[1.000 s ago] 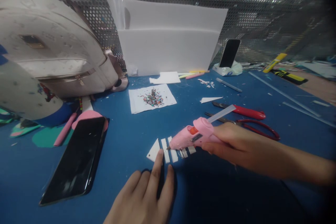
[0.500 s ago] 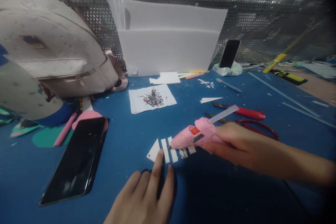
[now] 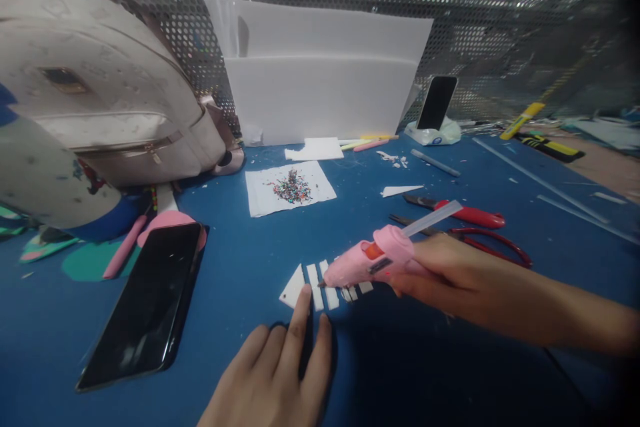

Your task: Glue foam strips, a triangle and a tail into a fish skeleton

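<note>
My right hand (image 3: 425, 273) is wrapped round a pink hot glue gun (image 3: 367, 259), with a clear glue stick (image 3: 433, 217) poking out of its back. The nozzle points left and down at a white strip (image 3: 315, 287); whether it touches cannot be made out. My left hand (image 3: 280, 367) lies with its fingers spread, the index fingertip at the gap between this strip and a white triangular piece (image 3: 293, 288) with a small dark hole. Farther right are a second white strip (image 3: 331, 296) and smaller pieces, partly hidden under the glue gun.
A black phone (image 3: 145, 307) lies at left, before a cream backpack (image 3: 100, 87). Beyond the strips, a white sheet (image 3: 255, 193) bears colourful bits. Red-handled pliers (image 3: 470, 213) and a second red-handled tool (image 3: 500, 247) lie near my right hand. Another phone (image 3: 439, 102) stands at the back.
The glue gun has shifted slightly left and its back end has tilted a little. My left hand stays in place.
</note>
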The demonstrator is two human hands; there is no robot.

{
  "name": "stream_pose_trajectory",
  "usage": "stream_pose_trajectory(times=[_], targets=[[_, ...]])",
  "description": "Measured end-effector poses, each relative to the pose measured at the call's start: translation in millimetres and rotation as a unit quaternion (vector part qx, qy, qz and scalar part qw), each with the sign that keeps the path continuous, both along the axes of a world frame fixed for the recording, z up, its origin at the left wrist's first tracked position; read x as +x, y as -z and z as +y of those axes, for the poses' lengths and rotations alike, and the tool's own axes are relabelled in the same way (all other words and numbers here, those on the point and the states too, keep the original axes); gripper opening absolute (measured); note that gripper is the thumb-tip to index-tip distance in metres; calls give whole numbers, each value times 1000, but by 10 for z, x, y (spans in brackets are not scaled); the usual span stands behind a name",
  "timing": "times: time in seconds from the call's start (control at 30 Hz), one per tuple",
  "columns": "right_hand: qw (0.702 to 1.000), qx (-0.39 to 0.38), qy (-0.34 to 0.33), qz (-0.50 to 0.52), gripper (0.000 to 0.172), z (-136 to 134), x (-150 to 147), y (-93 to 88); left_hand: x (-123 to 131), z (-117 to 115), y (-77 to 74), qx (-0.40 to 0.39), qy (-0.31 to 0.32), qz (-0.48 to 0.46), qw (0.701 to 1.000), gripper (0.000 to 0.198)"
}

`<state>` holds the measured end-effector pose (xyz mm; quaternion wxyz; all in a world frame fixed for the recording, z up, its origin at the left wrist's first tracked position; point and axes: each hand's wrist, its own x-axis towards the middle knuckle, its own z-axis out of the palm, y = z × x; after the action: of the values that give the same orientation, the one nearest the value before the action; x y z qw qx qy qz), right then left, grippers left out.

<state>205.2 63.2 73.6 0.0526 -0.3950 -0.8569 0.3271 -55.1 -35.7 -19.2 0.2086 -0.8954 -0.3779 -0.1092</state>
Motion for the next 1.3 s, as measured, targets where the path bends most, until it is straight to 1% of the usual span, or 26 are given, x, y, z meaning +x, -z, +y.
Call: stream_pose_trajectory(times=[0.3,0.67,0.83,0.97,1.1,1.3], targets=[[1000,2,4,1,34,-8,-6,-23,-13,-21,3,-8,3,16,1000,40],[1000,13,-5,-12,38,-31,3,-49,4,4,-14,-17,6,7,1000,38],[999,21,6,-29,40,-51,13,-58,-6,-7,-28,-23,6,9,1000,38],[999,29,17,-20,40,-69,-2,-75,8,2,-39,-22,6,9,1000,37],[999,36,11,-7,40,-77,-21,-88,22,3,-62,-17,5,-6,1000,36],[999,39,10,-11,42,-82,-37,-96,28,0,-79,-32,8,13,999,38]])
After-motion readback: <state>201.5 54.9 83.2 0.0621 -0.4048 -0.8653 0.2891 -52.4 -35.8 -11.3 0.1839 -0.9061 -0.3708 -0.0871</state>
